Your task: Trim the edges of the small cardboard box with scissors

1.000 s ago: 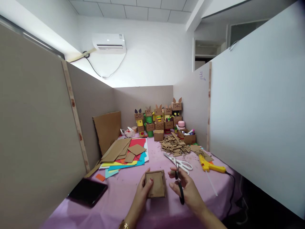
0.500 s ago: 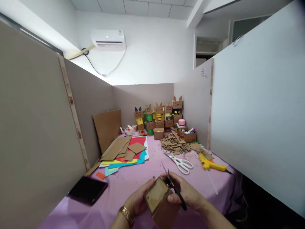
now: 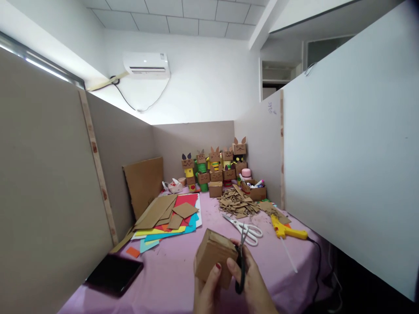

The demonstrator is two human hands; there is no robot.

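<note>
A small cardboard box (image 3: 209,258) is held above the near edge of the table. My left hand (image 3: 207,291) grips it from the left and below, with the thumb pressed on its front face. Black-handled scissors (image 3: 241,266) sit in my right hand (image 3: 250,274), blades pointing up and slightly apart; that hand's thumb also touches the right side of the box. Behind the box, white-handled scissors (image 3: 245,230) lie on the cloth, near a heap of cardboard scraps (image 3: 237,201).
A yellow glue gun (image 3: 288,230) with its cord lies at the right. Coloured paper (image 3: 186,235) and cardboard sheets (image 3: 157,212) are stacked left, a black tablet (image 3: 114,274) nearer. Several cardboard animal figures (image 3: 216,176) stand at the back, beside a box of markers (image 3: 257,190). Partitions (image 3: 327,148) flank the table.
The box has been turned, so its open or recessed side no longer faces me and a plain face shows. My left thumb now presses its front. The camera view has tilted up slightly.
</note>
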